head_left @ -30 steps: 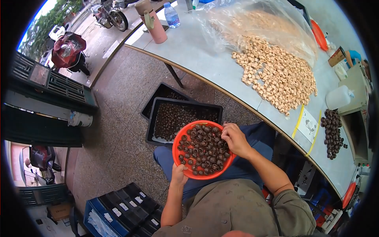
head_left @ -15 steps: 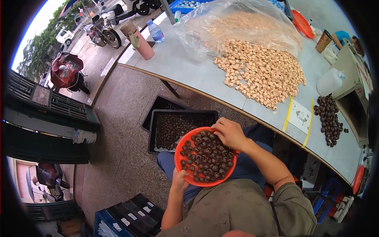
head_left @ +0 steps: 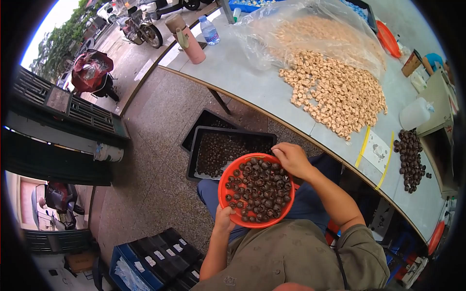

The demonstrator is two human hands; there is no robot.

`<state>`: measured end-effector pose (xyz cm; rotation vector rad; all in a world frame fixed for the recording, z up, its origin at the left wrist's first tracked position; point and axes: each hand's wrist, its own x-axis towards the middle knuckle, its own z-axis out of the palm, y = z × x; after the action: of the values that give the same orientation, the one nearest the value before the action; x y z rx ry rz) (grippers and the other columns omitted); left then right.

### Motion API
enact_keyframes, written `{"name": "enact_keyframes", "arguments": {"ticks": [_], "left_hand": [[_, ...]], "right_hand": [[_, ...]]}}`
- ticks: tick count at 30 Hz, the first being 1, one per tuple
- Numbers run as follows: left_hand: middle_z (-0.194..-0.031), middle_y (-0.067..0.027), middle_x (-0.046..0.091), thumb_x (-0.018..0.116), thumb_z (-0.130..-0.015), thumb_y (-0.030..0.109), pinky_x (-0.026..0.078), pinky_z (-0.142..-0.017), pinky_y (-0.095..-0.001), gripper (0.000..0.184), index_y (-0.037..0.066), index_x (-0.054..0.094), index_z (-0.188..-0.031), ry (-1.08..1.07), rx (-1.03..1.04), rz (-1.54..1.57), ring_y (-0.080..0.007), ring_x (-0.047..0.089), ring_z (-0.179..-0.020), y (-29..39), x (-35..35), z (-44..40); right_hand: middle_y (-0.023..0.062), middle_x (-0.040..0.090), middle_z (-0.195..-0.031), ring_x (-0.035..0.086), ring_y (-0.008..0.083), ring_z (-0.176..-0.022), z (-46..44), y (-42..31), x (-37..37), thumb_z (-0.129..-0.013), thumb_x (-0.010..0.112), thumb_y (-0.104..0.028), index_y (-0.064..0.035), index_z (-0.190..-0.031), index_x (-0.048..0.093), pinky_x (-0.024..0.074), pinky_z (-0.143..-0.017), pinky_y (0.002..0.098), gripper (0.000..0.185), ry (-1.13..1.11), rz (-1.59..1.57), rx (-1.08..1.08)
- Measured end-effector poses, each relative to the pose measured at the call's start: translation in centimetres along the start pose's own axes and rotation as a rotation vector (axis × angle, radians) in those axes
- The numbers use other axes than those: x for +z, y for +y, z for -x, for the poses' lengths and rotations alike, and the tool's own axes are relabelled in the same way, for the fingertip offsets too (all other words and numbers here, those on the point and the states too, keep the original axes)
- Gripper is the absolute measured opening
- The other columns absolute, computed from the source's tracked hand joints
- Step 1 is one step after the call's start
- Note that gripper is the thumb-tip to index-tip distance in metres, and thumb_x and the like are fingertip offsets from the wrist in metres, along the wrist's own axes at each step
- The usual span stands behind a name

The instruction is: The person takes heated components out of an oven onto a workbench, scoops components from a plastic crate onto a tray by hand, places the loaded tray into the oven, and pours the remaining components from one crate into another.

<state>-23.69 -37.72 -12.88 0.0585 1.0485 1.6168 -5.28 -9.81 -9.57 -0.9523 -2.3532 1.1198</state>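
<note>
Head view, red bowl: The bowl [head_left: 222, 186] is between my two hands, above my lap and partly in front of the black tray [head_left: 233, 130] on the floor; whether it touches my legs I cannot tell.
Dark balls: A crowded load [head_left: 262, 189] lies in the bowl, thicker on my right, thinner by the left rim. A sharp tip could, I judge, send the loose ones rolling over the low wall.
Left hand: My left hand [head_left: 224, 219] is clamped on the lower left rim, thumb uppermost. Should this pinch slip, I expect that side to drop first.
Right hand: My right hand [head_left: 293, 159] is at the upper right rim, fingers bent together; whether they grip or merely touch, I cannot tell. A light touch would leave the heavier side poorly held.
Black tray: Small dark pieces cover its bottom. Balls spilled over the far rim could mix with them.
Table: The table edge [head_left: 242, 98] runs near my right hand; swinging the bowl that way risks a knock.
</note>
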Motion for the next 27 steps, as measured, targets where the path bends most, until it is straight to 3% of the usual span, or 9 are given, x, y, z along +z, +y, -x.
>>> {"name": "enact_keyframes", "arguments": {"ticks": [3,4,7,8,11,14,18,24,27], "left_hand": [[-0.132,-0.0203,0.06,0.045,-0.065,-0.006,0.052,-0.102,-0.045,0.076,-0.004,0.045,-0.141,-0.03,0.01,0.031,-0.0338,0.063,-0.118,1.6,1.1,0.1],[-0.132,-0.0208,0.06,0.046,-0.065,-0.005,0.052,-0.103,-0.0455,0.077,-0.004,0.044,-0.142,-0.057,-0.001,0.016,-0.0342,0.062,-0.118,2.2,1.5,0.0],[-0.132,-0.0213,0.06,0.046,-0.066,-0.004,0.051,-0.103,-0.0456,0.075,-0.005,0.045,-0.141,-0.147,-0.042,-0.036,-0.0341,0.063,-0.117,3.7,3.7,-0.7],[-0.129,-0.0208,0.061,0.045,-0.066,-0.005,0.052,-0.101,-0.0447,0.073,-0.005,0.047,-0.139,-0.171,-0.051,-0.054,-0.0332,0.064,-0.115,4.3,5.0,-0.9],[-0.125,-0.0199,0.064,0.045,-0.066,-0.005,0.055,-0.097,-0.0419,0.07,-0.006,0.05,-0.135,-0.263,-0.07,-0.11,-0.0314,0.066,-0.11,5.0,9.5,-1.3],[-0.122,-0.0191,0.065,0.045,-0.065,-0.006,0.056,-0.094,-0.0395,0.069,-0.007,0.05,-0.134,-0.331,-0.122,-0.15,-0.0296,0.068,-0.107,4.7,12.6,-1.8],[-0.119,-0.0178,0.066,0.045,-0.065,-0.006,0.057,-0.092,-0.0389,0.067,-0.007,0.052,-0.132,-0.373,-0.168,-0.203,-0.0281,0.068,-0.104,3.3,15.8,-2.4],[-0.117,-0.017,0.066,0.044,-0.066,-0.007,0.058,-0.089,-0.0375,0.065,-0.007,0.053,-0.13,-0.406,-0.244,-0.255,-0.027,0.068,-0.101,1.5,17.9,-2.7],[-0.119,-0.018,0.066,0.045,-0.065,-0.006,0.057,-0.091,-0.0393,0.066,-0.007,0.051,-0.131,-0.398,-0.264,-0.27,-0.0286,0.068,-0.104,0.8,17.9,-3.2]], "right_hand": [[0.0014,0.066,-0.091,0.063,0.0116,-0.077,3.0,2.5,-1.2,-0.106,0.049,-0.04,-0.0098,-0.12,0.066,0.0513,-0.065,0.0275,0.037,-0.334,-0.75,0.289],[-0.0046,0.061,-0.093,0.055,0.0044,-0.079,4.3,2.9,-1.9,-0.108,0.044,-0.046,-0.0106,-0.126,0.064,0.0479,-0.065,0.0227,0.045,-0.408,-0.804,0.289],[-0.0008,0.064,-0.109,0.056,0.0075,-0.098,7.7,1.6,-4.4,-0.105,0.052,-0.045,-0.0061,-0.134,0.059,0.0482,-0.087,0.027,0.049,-0.391,-0.866,0.371],[-0.0017,0.063,-0.111,0.055,0.0075,-0.1,8.7,0.9,-5.9,-0.105,0.053,-0.045,-0.0059,-0.137,0.056,0.0485,-0.086,0.0274,0.05,-0.37,-0.893,0.394],[-0.0031,0.058,-0.093,0.052,0.0062,-0.077,12.0,-1.4,-8.7,-0.103,0.057,-0.037,-0.0078,-0.134,0.058,0.0453,-0.064,0.024,0.043,-0.036,-0.951,0.295],[0.0015,0.059,-0.097,0.054,0.0091,-0.079,15.9,-1.4,-11.7,-0.095,0.066,-0.018,-0.0074,-0.128,0.064,0.0462,-0.066,0.0256,0.034,0.35,-0.307,0.002],[0.0058,0.061,-0.097,0.062,0.0168,-0.081,20.2,-4.2,-16.2,-0.082,0.072,0.0,-0.0097,-0.114,0.072,0.0492,-0.064,0.0285,0.033,0.221,-0.167,-0.01],[0.0073,0.063,-0.091,0.066,0.0276,-0.078,22.0,-3.7,-18.7,-0.085,0.069,-0.007,-0.0087,-0.105,0.07,0.0538,-0.065,0.0384,0.02,0.074,0.328,-0.159],[0.0077,0.062,-0.088,0.067,0.0267,-0.077,22.1,-4.2,-19.7,-0.085,0.064,-0.01,-0.0061,-0.096,0.066,0.0545,-0.063,0.039,0.012,-0.049,0.469,-0.14]]}}
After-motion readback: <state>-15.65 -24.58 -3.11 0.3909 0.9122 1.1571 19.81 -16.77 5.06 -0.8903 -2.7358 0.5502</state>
